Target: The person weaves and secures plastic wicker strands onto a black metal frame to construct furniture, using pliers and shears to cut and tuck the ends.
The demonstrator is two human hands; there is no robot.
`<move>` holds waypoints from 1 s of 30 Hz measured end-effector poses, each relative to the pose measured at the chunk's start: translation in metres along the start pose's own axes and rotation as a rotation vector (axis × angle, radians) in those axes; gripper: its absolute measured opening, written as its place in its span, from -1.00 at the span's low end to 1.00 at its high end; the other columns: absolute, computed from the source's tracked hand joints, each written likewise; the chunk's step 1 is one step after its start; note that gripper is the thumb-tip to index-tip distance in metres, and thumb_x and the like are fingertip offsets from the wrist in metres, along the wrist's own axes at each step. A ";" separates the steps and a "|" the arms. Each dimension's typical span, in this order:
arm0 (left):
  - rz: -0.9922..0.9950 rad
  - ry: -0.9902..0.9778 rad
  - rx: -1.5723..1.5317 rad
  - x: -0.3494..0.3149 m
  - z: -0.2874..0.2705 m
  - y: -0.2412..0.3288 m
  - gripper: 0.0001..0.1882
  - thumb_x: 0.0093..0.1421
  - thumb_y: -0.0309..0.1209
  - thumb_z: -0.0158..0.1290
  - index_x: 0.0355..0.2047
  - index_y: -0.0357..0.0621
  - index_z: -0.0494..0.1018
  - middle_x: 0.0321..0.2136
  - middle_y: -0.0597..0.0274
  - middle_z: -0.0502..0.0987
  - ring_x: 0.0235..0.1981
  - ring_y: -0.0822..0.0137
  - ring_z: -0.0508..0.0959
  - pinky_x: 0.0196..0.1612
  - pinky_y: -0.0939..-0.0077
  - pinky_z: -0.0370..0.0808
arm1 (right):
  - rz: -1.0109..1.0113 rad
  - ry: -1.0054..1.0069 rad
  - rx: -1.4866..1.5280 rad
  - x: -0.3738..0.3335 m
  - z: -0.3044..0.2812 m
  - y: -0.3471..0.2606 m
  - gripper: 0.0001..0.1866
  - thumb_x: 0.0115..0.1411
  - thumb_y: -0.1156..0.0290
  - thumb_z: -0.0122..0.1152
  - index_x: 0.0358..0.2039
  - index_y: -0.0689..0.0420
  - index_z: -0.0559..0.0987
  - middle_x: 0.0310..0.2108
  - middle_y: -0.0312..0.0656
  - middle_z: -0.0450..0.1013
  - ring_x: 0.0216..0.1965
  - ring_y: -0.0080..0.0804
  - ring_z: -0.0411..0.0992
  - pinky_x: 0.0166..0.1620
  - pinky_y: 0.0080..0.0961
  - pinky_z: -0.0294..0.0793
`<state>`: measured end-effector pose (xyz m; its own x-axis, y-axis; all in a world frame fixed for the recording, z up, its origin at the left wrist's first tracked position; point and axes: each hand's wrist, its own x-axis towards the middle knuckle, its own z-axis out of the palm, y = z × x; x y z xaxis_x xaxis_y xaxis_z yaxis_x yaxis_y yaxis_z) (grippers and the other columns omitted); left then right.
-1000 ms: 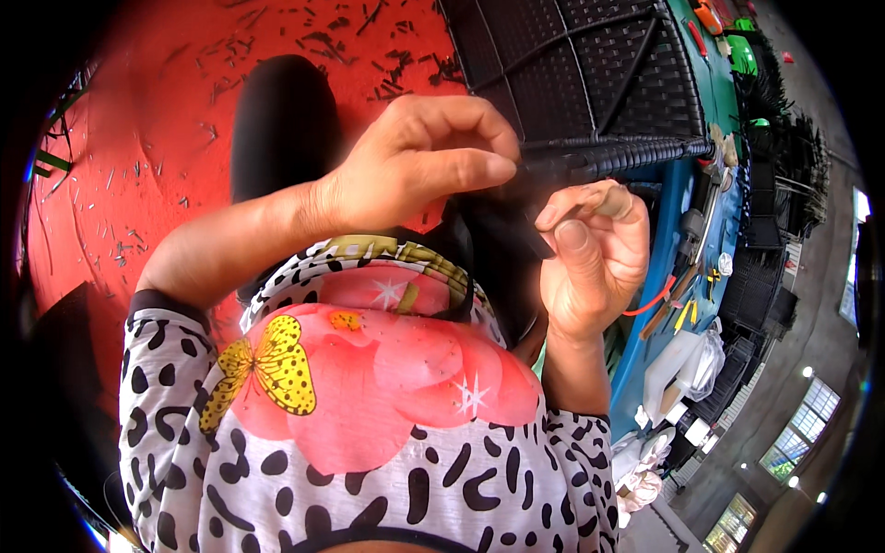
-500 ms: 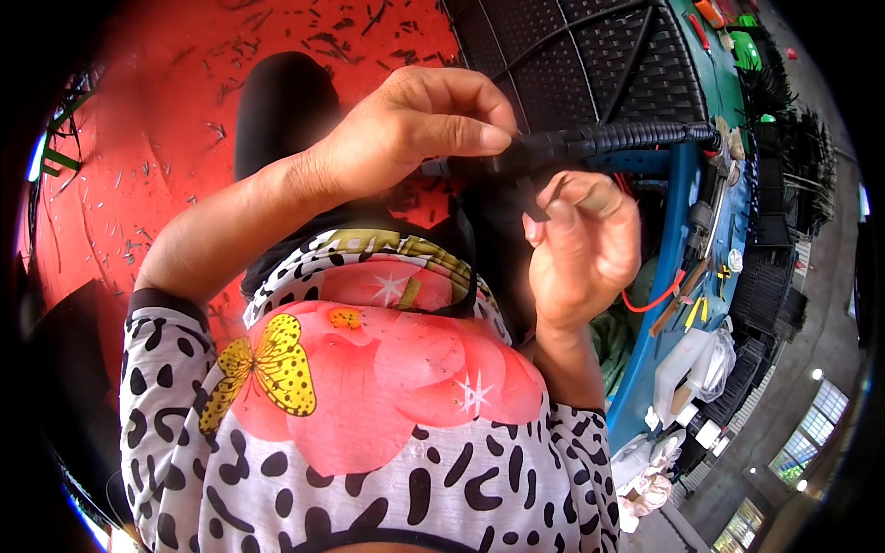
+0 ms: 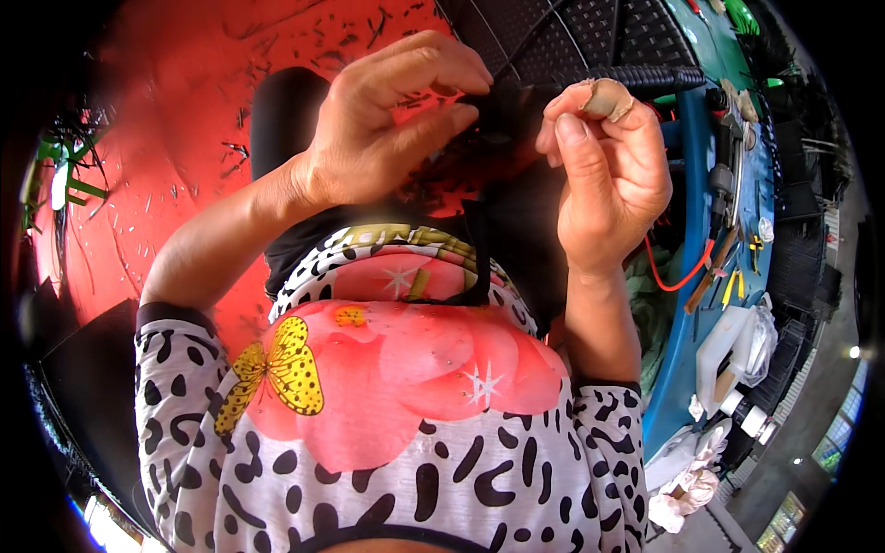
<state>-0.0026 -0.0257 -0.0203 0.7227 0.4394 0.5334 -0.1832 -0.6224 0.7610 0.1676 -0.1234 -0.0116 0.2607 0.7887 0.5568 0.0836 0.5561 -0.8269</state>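
"Black ribbed bar [image 3: 659, 81] — where is it?"

"Just beyond the fingers of the person's right hand [image 3: 613, 175], running along the near side of a black woven panel [image 3: 627, 41]. Its left part sinks into shadow between the two hands."

"Is the right hand pinching something?"

"Thumb and bent fingers are drawn close together, with a beige wrap [image 3: 608, 100] around one finger. From here I can't tell whether anything sits between them."

"And the left hand [image 3: 383, 120]?"

"Thumb and fingers curved, tips parted, pointing toward that shadow — touching the bar or not, I can't make out."

"What's around them?"

"Over on the right, a blue desk [image 3: 668, 405] with yellow tools [image 3: 728, 289] and a crumpled clear bag [image 3: 758, 346]; a red hose [image 3: 706, 256] loops beside its edge. Dark scraps [image 3: 238, 150] lie scattered over the red floor [image 3: 138, 198]."
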 end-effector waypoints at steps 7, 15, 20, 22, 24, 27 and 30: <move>-0.109 0.030 -0.006 -0.001 0.002 0.004 -0.73 0.00 -0.78 -0.02 -0.24 -0.40 0.37 -0.17 0.01 0.39 -0.16 0.35 0.39 -0.13 0.56 0.34 | 0.006 0.038 -0.011 -0.008 -0.004 0.006 -0.86 0.11 0.68 0.06 -0.27 0.32 0.40 -0.34 -0.21 0.41 -0.47 -0.67 0.35 -0.40 -0.76 0.39; -0.191 0.030 -0.070 0.002 -0.001 -0.007 -0.65 -0.04 -0.82 -0.02 -0.18 -0.41 0.37 -0.14 0.05 0.38 -0.10 0.33 0.39 -0.07 0.51 0.37 | -0.105 0.011 -0.090 0.007 0.013 0.023 -0.89 0.13 0.63 0.09 -0.31 0.32 0.42 -0.41 -0.23 0.45 -0.49 -0.68 0.39 -0.43 -0.75 0.43; -0.168 0.000 -0.055 0.001 -0.004 -0.011 -0.60 -0.08 -0.84 -0.04 -0.17 -0.43 0.34 -0.12 -0.01 0.36 -0.05 0.23 0.37 0.00 0.43 0.35 | -0.019 0.069 0.047 0.013 0.000 0.020 -0.92 0.15 0.68 0.01 -0.32 0.33 0.39 -0.33 -0.18 0.39 -0.34 -0.58 0.41 -0.43 -0.71 0.46; -0.175 -0.005 -0.057 0.000 -0.005 -0.011 -0.59 -0.09 -0.83 -0.04 -0.15 -0.43 0.33 -0.11 -0.03 0.36 -0.04 0.21 0.37 0.01 0.40 0.34 | -0.021 0.092 0.061 0.012 -0.006 0.024 -0.92 0.14 0.68 0.01 -0.32 0.33 0.39 -0.33 -0.19 0.39 -0.34 -0.57 0.41 -0.43 -0.71 0.46; -0.183 -0.006 -0.059 0.001 -0.003 -0.007 -0.58 -0.09 -0.81 -0.04 -0.14 -0.43 0.31 -0.11 -0.06 0.36 -0.04 0.19 0.37 0.03 0.36 0.33 | -0.011 0.107 0.097 0.008 -0.012 0.032 -0.91 0.14 0.67 0.03 -0.32 0.32 0.39 -0.33 -0.20 0.39 -0.34 -0.57 0.40 -0.42 -0.71 0.47; -0.071 -0.035 0.188 0.004 -0.002 -0.002 -0.55 -0.08 -0.78 -0.03 -0.10 -0.44 0.27 -0.12 -0.07 0.36 -0.04 0.19 0.37 0.00 0.40 0.33 | 0.044 0.141 0.057 0.003 -0.013 0.034 -0.92 0.13 0.67 0.04 -0.33 0.31 0.40 -0.34 -0.22 0.39 -0.35 -0.58 0.40 -0.42 -0.71 0.47; 0.042 0.190 0.349 0.009 0.006 -0.003 -0.72 -0.12 -0.61 0.13 -0.31 -0.31 0.42 -0.27 0.08 0.47 -0.32 0.25 0.50 -0.28 0.54 0.45 | 0.070 0.152 0.026 -0.001 -0.011 0.036 -0.93 0.13 0.67 0.05 -0.34 0.30 0.41 -0.35 -0.23 0.39 -0.36 -0.60 0.40 -0.42 -0.72 0.46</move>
<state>0.0083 -0.0237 -0.0203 0.5776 0.5007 0.6447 0.0510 -0.8104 0.5837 0.1806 -0.1067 -0.0423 0.4074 0.7780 0.4783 0.0363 0.5095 -0.8597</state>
